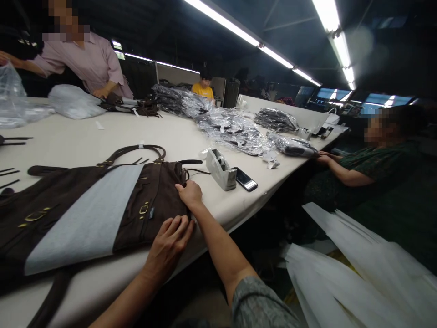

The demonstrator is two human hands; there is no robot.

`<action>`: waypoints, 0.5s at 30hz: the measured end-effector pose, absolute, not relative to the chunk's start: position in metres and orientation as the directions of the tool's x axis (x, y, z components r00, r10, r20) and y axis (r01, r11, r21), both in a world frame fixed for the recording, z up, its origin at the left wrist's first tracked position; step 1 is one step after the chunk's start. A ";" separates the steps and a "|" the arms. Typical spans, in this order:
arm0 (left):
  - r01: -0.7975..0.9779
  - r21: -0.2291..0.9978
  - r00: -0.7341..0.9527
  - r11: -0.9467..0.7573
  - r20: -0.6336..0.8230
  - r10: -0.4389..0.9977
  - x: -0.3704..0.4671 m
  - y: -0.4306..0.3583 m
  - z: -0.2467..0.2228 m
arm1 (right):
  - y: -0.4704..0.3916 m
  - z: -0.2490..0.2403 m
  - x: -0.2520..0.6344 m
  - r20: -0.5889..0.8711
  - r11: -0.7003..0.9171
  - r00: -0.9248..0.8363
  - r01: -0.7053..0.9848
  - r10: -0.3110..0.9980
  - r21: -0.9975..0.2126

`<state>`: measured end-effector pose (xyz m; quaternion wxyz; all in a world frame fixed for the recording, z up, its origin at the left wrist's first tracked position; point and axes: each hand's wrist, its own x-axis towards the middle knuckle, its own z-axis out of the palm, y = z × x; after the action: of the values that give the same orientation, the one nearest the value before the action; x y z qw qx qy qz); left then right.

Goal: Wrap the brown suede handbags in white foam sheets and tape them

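Observation:
A dark brown handbag [164, 191] lies flat along the table's near edge, with looped handles, straps and brass-coloured buckles. A strip of pale wrapping sheet [92, 214] crosses its middle at a slant. My right hand [191, 195] grips the bag's right side near the top, thumb on the upper face and fingers hidden beneath. Lower down, my left hand [172, 239] is closed at the near right corner of the same bag, its fingertips partly hidden.
A grey tape dispenser [221, 171] and a phone [246, 178] sit right of the bag. Plastic-wrapped bags [232, 130] are piled farther back on the table [180, 132]. Co-workers stand at left [85, 64] and right [362, 168]. White sheets [341, 273] hang at lower right.

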<state>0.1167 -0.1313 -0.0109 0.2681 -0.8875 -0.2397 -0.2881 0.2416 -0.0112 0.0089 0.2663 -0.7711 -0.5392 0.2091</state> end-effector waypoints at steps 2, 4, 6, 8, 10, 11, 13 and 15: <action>0.629 -0.321 0.686 -0.708 0.658 0.311 0.115 -0.137 -0.023 | -0.017 0.006 0.238 -0.002 -0.303 0.391 0.710 0.920 -0.636; 0.661 -0.282 0.658 -0.696 0.664 0.356 0.113 -0.144 -0.035 | -0.025 0.008 0.235 0.031 -0.324 0.435 0.714 0.900 -0.621; 0.678 -0.243 0.630 -0.694 0.679 0.377 0.111 -0.149 -0.044 | -0.032 0.013 0.233 0.038 -0.333 0.432 0.744 0.901 -0.579; 0.694 -0.231 0.608 -0.682 0.694 0.385 0.109 -0.154 -0.051 | -0.040 0.019 0.230 0.011 -0.335 0.398 0.788 0.918 -0.517; 0.704 -0.224 0.589 -0.674 0.714 0.378 0.110 -0.157 -0.057 | -0.047 0.022 0.229 -0.040 -0.332 0.354 0.823 0.934 -0.460; 0.705 -0.219 0.579 -0.674 0.726 0.370 0.110 -0.158 -0.060 | -0.051 0.022 0.228 -0.068 -0.333 0.339 0.833 0.938 -0.443; 0.701 -0.203 0.559 -0.684 0.752 0.349 0.113 -0.159 -0.066 | -0.056 0.017 0.229 -0.100 -0.328 0.319 0.831 0.943 -0.448; 0.695 -0.186 0.545 -0.695 0.766 0.341 0.113 -0.159 -0.070 | -0.058 0.008 0.232 -0.058 -0.299 0.317 0.798 0.947 -0.523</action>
<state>0.1127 -0.1587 -0.0697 0.2423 -0.8449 -0.3066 -0.3651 0.2317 -0.0582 0.0079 0.2048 -0.7853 -0.5554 0.1816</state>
